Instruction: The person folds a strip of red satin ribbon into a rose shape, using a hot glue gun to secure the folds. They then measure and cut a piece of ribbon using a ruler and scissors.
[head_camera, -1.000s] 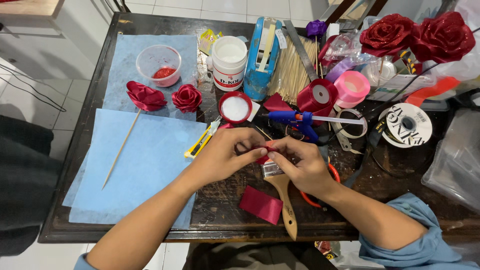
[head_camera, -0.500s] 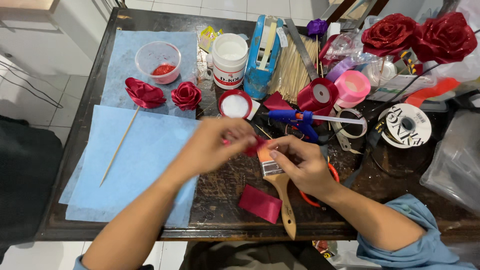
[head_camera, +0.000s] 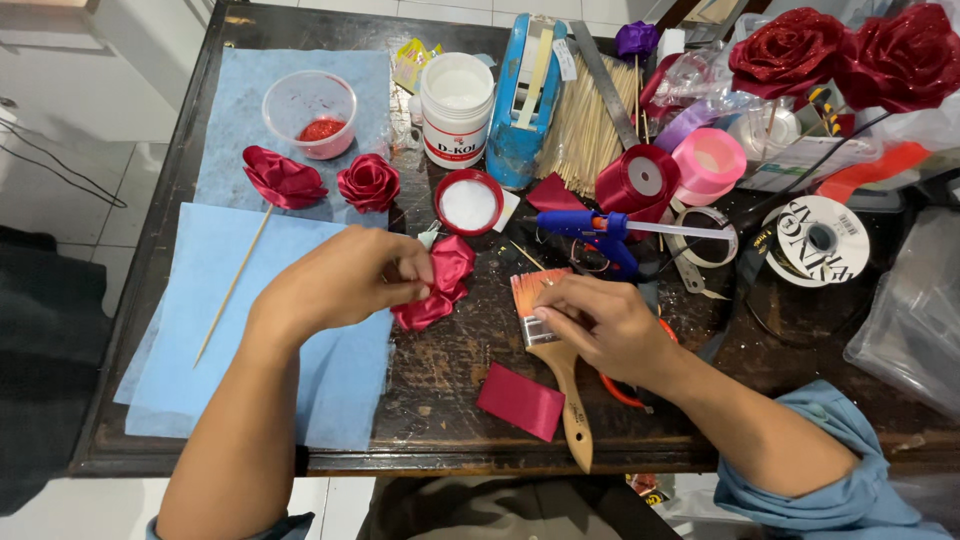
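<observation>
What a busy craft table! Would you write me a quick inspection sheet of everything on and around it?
Surface: dark worn wooden table, partly covered by blue cloth sheets.
Job's things: red ribbon flower held over the table; paintbrush with wooden handle lying flat.
Clutter: two finished red roses, one on a stick; cup of red glitter; white glue tub; red lid; blue glue gun; ribbon spools; bamboo sticks; red ribbon piece.
Grippers: left hand pinches the flower; right hand rests on the brush's ferrule.
Cables: thin wires on the floor at left.
Surroundings: white tiled floor; large glittery roses at the far right.
</observation>
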